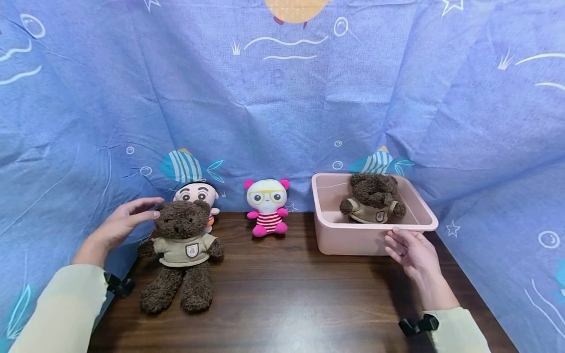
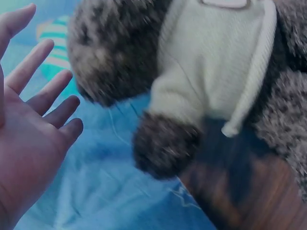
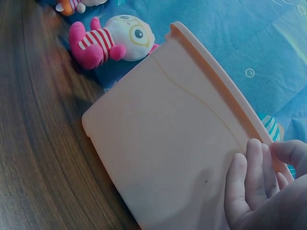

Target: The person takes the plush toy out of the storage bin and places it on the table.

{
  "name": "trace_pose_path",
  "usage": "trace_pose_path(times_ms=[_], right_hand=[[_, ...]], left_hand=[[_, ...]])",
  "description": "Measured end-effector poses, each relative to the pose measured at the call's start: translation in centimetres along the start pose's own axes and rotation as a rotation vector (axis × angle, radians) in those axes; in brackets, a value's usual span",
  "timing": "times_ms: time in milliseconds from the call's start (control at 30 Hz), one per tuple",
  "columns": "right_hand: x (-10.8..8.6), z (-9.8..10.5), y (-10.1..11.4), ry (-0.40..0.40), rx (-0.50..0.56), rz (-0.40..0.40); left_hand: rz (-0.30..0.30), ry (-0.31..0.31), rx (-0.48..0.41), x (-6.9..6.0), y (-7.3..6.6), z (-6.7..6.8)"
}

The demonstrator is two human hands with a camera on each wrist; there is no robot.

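My left hand is beside the head of a dark brown teddy bear in a beige sweater, which sits at the table's left. In the left wrist view that hand has its fingers spread, with a gap between them and the bear. On the right, my right hand grips the front rim of a pink plastic bin. The right wrist view shows the thumb at the rim and the fingers against the outer wall. Inside the bin sits a second brown teddy bear, its lower body hidden by the front wall.
A plush panda with pink limbs and yellow glasses sits at the back middle. Behind the left bear, a dark-haired doll is partly hidden. Blue fish-print cloth surrounds the brown wooden table at the back and sides.
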State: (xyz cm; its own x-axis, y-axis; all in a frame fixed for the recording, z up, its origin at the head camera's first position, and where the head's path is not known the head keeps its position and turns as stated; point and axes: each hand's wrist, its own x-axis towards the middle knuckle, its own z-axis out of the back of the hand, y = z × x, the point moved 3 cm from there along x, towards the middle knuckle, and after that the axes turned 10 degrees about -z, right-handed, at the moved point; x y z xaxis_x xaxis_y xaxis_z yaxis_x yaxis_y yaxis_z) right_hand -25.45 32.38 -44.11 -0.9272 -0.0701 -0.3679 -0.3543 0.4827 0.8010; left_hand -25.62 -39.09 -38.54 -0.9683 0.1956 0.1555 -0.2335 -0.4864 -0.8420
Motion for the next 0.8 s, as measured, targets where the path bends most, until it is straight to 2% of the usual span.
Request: trace_pose_path(times_ms=[100, 200, 367, 533, 800], right_hand=[[-0.1, 0.1, 0.0, 0.009, 0.002, 0.000], [-0.1, 0.2, 0.0, 0.003, -0.001, -0.002], [0.2, 0.1, 0.1, -0.013, -0.002, -0.011], [0.2, 0.0, 0.2, -0.031, -0.009, -0.017], [0.0, 0.1, 0.1, -0.029, -0.021, -0.024]], left_hand=[[-0.041, 0.006, 0.028, 0.7, -2.0, -0.2], [-0.116, 0.011, 0.027, 2.1, -4.6, -0.9], [-0.188, 0.035, 0.013, 5.3, -9.4, -3.4], [-0.233, 0.086, -0.005, 9.4, -13.8, -7.3], [-0.284, 0.204, -0.045, 15.2, -17.9, -14.6]])
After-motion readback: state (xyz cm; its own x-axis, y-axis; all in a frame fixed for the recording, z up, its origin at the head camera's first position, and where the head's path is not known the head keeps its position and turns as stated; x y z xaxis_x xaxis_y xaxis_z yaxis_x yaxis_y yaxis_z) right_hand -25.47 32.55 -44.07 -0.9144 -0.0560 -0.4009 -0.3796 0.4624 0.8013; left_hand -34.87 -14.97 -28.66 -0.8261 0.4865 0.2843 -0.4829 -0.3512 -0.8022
